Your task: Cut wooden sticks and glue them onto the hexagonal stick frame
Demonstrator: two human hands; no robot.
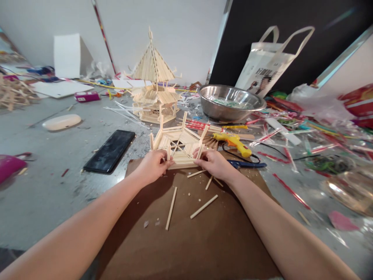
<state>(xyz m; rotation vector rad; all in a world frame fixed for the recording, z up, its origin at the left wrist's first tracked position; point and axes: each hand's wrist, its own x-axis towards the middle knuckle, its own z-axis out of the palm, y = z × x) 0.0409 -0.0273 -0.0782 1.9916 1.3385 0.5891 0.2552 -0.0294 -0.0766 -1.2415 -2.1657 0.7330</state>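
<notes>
Centrally placed: stick frame (180, 143) with upright posts, pinched at its near edge by two bare hands.
Left hand (155, 165), fingertips closed on the near-left post; right hand (210, 161), fingertips closed on the near-right corner. Loose sticks (204, 206) on brown board (186, 249), lower centre. Black phone (110, 151), left of centre; yellow glue gun (233, 144), right of centre; tiered stick pagoda (155, 83), upper centre; steel bowl (231, 105), upper right.
</notes>
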